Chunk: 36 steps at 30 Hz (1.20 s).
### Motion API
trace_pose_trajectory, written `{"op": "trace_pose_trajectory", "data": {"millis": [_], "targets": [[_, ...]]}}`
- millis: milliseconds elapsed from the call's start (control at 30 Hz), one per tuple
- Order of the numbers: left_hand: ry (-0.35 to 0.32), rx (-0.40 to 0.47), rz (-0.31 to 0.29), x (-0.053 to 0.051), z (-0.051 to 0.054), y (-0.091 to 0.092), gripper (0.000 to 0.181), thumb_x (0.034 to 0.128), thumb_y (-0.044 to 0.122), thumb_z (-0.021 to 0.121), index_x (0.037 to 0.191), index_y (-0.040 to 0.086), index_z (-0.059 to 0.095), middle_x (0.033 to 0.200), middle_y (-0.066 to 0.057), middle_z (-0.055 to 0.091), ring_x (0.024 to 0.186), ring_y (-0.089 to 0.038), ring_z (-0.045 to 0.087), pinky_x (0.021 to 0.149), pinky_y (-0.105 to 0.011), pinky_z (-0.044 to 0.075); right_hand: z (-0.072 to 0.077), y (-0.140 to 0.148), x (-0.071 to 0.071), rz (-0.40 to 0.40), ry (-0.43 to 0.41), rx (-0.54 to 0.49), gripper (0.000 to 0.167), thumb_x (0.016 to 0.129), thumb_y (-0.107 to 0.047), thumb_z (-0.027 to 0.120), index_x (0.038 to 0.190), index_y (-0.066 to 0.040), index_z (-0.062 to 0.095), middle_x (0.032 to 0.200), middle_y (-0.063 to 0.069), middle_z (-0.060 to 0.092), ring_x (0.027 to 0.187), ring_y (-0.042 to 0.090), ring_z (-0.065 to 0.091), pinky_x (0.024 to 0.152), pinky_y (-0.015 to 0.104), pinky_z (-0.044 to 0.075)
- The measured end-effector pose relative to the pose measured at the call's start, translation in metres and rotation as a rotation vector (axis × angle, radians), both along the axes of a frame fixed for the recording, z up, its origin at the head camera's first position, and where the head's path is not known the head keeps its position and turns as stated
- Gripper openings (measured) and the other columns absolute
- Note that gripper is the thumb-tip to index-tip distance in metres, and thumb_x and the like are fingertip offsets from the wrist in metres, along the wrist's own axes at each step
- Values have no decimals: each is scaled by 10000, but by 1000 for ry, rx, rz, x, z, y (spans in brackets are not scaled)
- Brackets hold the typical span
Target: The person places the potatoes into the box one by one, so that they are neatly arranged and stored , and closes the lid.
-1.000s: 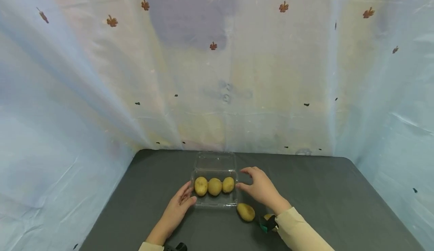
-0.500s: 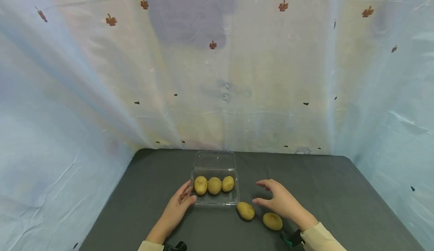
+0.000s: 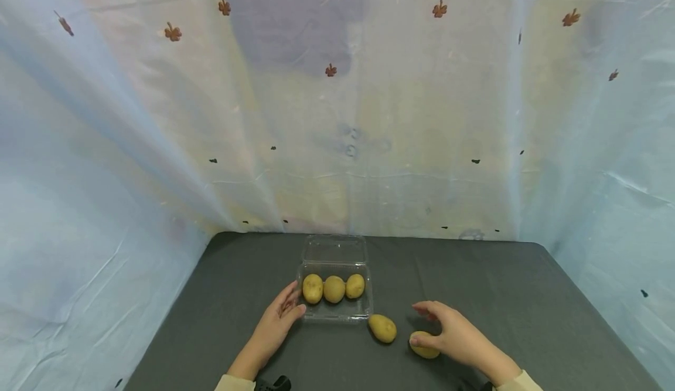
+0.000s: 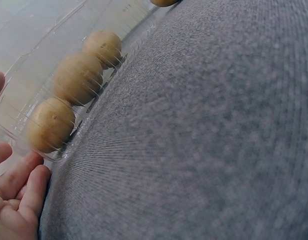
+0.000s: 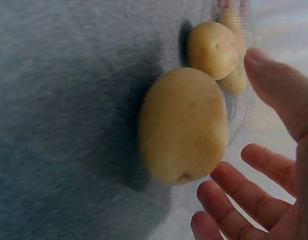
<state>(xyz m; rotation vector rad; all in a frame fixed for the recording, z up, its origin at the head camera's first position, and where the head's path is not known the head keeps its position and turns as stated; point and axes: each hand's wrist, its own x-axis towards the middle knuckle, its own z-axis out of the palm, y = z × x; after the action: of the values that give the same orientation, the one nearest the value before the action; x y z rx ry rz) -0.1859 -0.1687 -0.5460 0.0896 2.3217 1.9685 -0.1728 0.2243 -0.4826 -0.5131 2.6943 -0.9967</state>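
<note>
A clear plastic box with its lid raised at the back holds three potatoes in a row. My left hand touches the box's left side with relaxed fingers; in the left wrist view its fingertips lie at the box corner. My right hand is spread over the rightmost loose potato, thumb above it. The right wrist view shows that potato in front of the spread fingers, not gripped. Another loose potato lies by the box's near right corner.
A dark grey cloth covers the table. Behind and on both sides hangs a pale patterned curtain, meeting the table's back edge.
My right hand has moved from the box's right side, rightward and toward the near side, to the rightmost loose potato. My left hand and the box have stayed in place.
</note>
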Motion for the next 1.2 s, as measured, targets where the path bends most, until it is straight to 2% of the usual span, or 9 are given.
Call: {"op": "trace_pose_trajectory", "data": {"millis": [333, 700, 867, 1200], "targets": [[-9, 2, 1, 0, 2, 1, 679, 960, 314, 615, 1527, 161, 275, 1498, -159, 375, 1404, -294, 302, 1136, -450, 263, -12, 12, 8, 2, -12, -3, 695, 789, -520, 744, 1315, -105, 560, 1224, 1, 609, 1037, 219, 564, 809, 430, 505], [-4, -4, -4, 0, 0, 0, 668, 964, 322, 609, 1526, 178, 278, 1499, -151, 375, 1406, -292, 297, 1140, -454, 259, -23, 19, 13, 4, -23, -22, 608, 797, -493, 754, 1251, -125, 588, 1179, -28, 610, 995, 153, 588, 779, 316, 519], [-8, 11, -3, 1, 0, 1, 667, 961, 319, 614, 1523, 180, 284, 1500, -147, 375, 1408, -284, 296, 1141, -453, 258, -24, 19, 13, -2, -21, -29, 544, 794, -495, 756, 1186, -150, 603, 1106, -56, 608, 963, 120, 583, 753, 293, 514], [-5, 10, -11, 2, 3, 0, 675, 960, 320, 614, 1526, 175, 276, 1506, -152, 363, 1413, -287, 283, 1144, -448, 247, -26, 22, 14, 9, -71, -73, 431, 797, -455, 769, 1099, -194, 607, 1038, -59, 601, 934, 118, 577, 719, 285, 504]]}}
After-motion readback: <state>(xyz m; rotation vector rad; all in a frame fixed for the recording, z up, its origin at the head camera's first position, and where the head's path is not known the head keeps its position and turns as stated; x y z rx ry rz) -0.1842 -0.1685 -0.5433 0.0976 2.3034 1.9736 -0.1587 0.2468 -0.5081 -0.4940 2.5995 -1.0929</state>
